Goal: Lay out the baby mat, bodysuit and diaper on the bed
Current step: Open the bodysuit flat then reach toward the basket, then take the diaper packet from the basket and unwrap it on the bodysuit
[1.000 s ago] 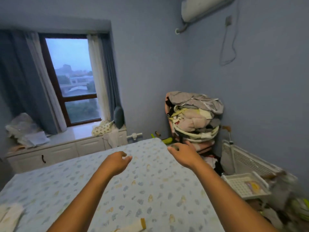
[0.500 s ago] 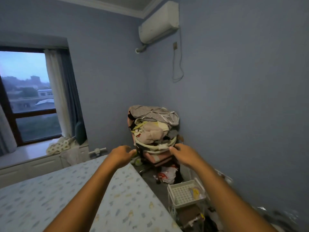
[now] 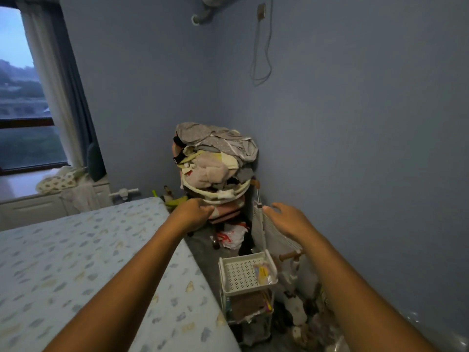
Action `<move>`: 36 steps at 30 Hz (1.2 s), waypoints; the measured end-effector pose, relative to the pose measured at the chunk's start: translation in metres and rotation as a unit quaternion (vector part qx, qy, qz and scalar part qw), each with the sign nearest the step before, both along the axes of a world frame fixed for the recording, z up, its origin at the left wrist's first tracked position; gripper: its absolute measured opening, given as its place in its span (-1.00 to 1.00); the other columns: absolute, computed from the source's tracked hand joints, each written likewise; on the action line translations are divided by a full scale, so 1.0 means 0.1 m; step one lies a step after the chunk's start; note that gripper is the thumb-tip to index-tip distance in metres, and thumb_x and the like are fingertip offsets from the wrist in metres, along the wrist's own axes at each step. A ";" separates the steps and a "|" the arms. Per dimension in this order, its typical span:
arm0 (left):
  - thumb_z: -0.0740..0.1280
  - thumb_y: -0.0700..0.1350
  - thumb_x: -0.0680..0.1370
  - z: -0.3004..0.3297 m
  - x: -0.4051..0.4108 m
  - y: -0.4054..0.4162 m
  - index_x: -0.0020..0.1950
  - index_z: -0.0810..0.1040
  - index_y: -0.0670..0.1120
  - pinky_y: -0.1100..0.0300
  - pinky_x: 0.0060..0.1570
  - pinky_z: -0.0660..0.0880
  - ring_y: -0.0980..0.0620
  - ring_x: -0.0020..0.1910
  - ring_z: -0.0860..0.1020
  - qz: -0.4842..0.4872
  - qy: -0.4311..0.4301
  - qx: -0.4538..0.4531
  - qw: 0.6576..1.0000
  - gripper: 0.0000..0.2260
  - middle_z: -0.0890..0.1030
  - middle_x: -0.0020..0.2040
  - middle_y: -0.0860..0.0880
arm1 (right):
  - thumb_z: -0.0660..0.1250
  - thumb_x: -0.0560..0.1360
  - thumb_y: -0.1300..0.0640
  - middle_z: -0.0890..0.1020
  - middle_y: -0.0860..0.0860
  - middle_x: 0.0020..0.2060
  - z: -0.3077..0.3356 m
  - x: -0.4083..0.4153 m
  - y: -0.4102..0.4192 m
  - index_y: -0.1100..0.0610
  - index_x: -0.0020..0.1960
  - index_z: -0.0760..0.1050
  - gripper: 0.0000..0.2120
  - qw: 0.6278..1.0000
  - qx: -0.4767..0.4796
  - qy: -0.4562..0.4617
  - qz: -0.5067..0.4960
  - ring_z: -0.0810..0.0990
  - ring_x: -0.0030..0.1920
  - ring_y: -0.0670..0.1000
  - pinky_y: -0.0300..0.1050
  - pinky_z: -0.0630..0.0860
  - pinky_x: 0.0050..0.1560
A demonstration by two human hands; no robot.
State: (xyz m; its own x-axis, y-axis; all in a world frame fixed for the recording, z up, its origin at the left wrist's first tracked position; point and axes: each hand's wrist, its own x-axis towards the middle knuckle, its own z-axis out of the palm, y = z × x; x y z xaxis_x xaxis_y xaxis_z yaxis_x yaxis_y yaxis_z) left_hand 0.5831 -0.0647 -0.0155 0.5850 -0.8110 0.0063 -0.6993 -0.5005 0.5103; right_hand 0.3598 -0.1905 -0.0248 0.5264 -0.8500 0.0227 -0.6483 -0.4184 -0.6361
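The bed (image 3: 76,262) with a pale blue patterned sheet fills the lower left. In the far corner a heap of clothes and cloths (image 3: 215,158) is piled on a chair or basket; I cannot pick out a mat, bodysuit or diaper in it. My left hand (image 3: 194,212) is stretched out past the bed's corner, fingers curled loosely and holding nothing, just below the heap. My right hand (image 3: 286,217) reaches forward with fingers apart, empty, over a folded white rack (image 3: 269,232) beside the heap.
A white perforated cart (image 3: 243,275) with small items stands in the narrow gap between bed and right wall. A plastic bag (image 3: 228,237) and clutter lie on the floor. Window sill cabinets (image 3: 50,201) run along the left wall.
My view has swung right from the bed towards the corner heap and then tilted down. Both hands have stayed stretched out and now sit nearer the heap; the right fingers have spread.
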 end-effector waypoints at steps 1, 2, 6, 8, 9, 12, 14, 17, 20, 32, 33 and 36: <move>0.23 0.14 0.60 -0.09 0.03 -0.19 0.29 0.59 -0.08 0.11 0.03 0.47 -0.16 0.21 0.57 -0.001 0.007 0.000 1.000 -0.60 0.61 0.27 -0.15 | 0.11 0.54 -0.28 0.39 0.11 0.46 -0.07 0.04 -0.17 0.05 0.49 0.29 -0.38 1.000 0.002 0.000 0.000 0.38 0.41 0.17 0.09 0.32 0.36; 0.23 0.14 0.59 -0.18 0.07 -0.38 0.29 0.59 -0.07 0.10 0.03 0.47 -0.17 0.20 0.57 0.001 0.011 0.000 1.000 -0.59 0.61 0.27 -0.15 | 0.11 0.54 -0.28 0.39 0.11 0.45 -0.13 0.10 -0.34 0.04 0.48 0.30 -0.38 1.000 0.004 -0.001 0.000 0.39 0.41 0.17 0.08 0.33 0.36; 0.23 0.18 0.57 -0.48 0.22 -1.08 0.29 0.57 -0.07 0.13 0.00 0.44 -0.17 0.19 0.58 0.012 0.025 0.020 0.999 -0.56 0.61 0.27 -0.16 | 0.11 0.55 -0.23 0.48 0.14 0.38 -0.39 0.28 -0.97 0.06 0.43 0.38 -0.44 1.000 0.022 -0.004 0.005 0.46 0.32 0.18 0.11 0.42 0.31; 0.23 0.19 0.57 -0.61 0.31 -1.41 0.32 0.55 -0.12 0.09 0.07 0.49 -0.18 0.19 0.58 0.014 0.026 0.035 0.999 -0.52 0.62 0.26 -0.17 | 0.12 0.56 -0.21 0.48 0.12 0.38 -0.53 0.37 -1.26 0.04 0.43 0.38 -0.47 0.999 0.039 -0.010 0.006 0.46 0.32 0.17 0.09 0.41 0.28; 0.23 0.19 0.57 -0.69 0.36 -1.56 0.32 0.55 -0.12 0.08 0.08 0.50 -0.17 0.19 0.59 0.015 0.027 0.034 0.999 -0.52 0.63 0.24 -0.17 | 0.12 0.56 -0.21 0.46 0.11 0.40 -0.61 0.42 -1.41 0.03 0.44 0.36 -0.46 0.999 0.050 -0.013 0.005 0.45 0.34 0.17 0.09 0.40 0.29; 0.23 0.16 0.58 -1.00 0.49 -2.01 0.22 0.62 -0.05 0.14 -0.02 0.44 -0.13 0.16 0.60 0.022 0.020 0.033 0.999 -0.61 0.65 0.19 -0.12 | 0.13 0.55 -0.20 0.46 0.09 0.40 -0.90 0.59 -1.86 0.03 0.44 0.35 -0.46 0.997 0.076 -0.007 0.010 0.46 0.33 0.14 0.03 0.39 0.23; 0.23 0.14 0.58 -1.29 0.57 -2.31 0.14 0.64 -0.07 0.12 -0.05 0.45 -0.13 0.10 0.61 0.027 0.016 0.044 0.999 -0.64 0.67 0.13 -0.13 | 0.12 0.55 -0.20 0.52 0.09 0.33 -1.16 0.72 -2.18 0.04 0.38 0.41 -0.50 0.996 0.085 -0.002 0.017 0.52 0.23 0.12 0.02 0.43 0.18; 0.24 0.12 0.58 -1.88 0.66 -2.74 0.10 0.63 -0.06 0.12 -0.10 0.47 -0.09 -0.03 0.61 0.050 0.030 0.069 0.996 -0.69 0.67 0.07 -0.13 | 0.12 0.52 -0.25 0.50 0.07 0.36 -1.71 0.94 -2.65 0.00 0.41 0.38 -0.45 0.992 0.120 0.023 0.024 0.49 0.29 0.12 0.08 0.44 0.26; 0.22 0.11 0.58 -2.63 0.71 -3.13 0.04 0.61 -0.04 0.13 -0.16 0.43 0.02 -0.21 0.53 0.071 0.074 0.108 0.989 -0.72 0.67 0.03 -0.12 | 0.11 0.49 -0.30 0.52 0.07 0.34 -2.44 1.16 -3.11 -0.01 0.40 0.39 -0.41 0.986 0.149 0.066 0.040 0.49 0.29 0.13 0.12 0.43 0.28; 0.23 0.04 0.62 -5.23 0.41 -3.91 0.43 0.43 -0.08 0.10 0.29 0.41 -0.09 0.32 0.51 0.114 0.242 0.208 0.941 -0.59 0.55 0.36 -0.12 | 0.18 0.59 0.14 0.29 0.08 0.50 -4.99 1.67 -3.49 0.02 0.52 0.24 -0.50 0.933 0.318 0.148 0.086 0.29 0.47 0.11 -0.08 0.27 0.43; 0.25 0.02 0.62 -5.35 0.38 -3.94 0.43 0.42 -0.10 0.12 0.26 0.41 -0.10 0.31 0.52 0.115 0.258 0.208 0.937 -0.59 0.56 0.35 -0.13 | 0.18 0.59 0.15 0.26 0.08 0.52 -5.10 1.68 -3.49 0.00 0.53 0.21 -0.48 0.934 0.309 0.156 0.086 0.26 0.48 0.11 -0.06 0.25 0.46; 0.32 -0.02 0.57 -5.58 0.31 -4.02 0.36 0.46 -0.15 0.20 0.09 0.42 -0.12 0.21 0.57 0.132 0.305 0.188 0.924 -0.60 0.61 0.25 -0.17 | 0.18 0.55 0.21 0.25 0.05 0.51 -5.34 1.70 -3.44 -0.10 0.54 0.13 -0.39 0.934 0.302 0.176 0.074 0.29 0.46 0.11 -0.03 0.27 0.43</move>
State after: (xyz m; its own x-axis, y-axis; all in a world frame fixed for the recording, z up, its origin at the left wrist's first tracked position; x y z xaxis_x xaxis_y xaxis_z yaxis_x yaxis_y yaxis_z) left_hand 0.6146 -0.4668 -0.5739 0.5642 -0.5167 -0.6440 -0.1664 -0.8351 0.5243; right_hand 0.5303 -0.5350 -0.5591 0.5241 -0.5689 -0.6338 -0.8248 -0.1538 -0.5441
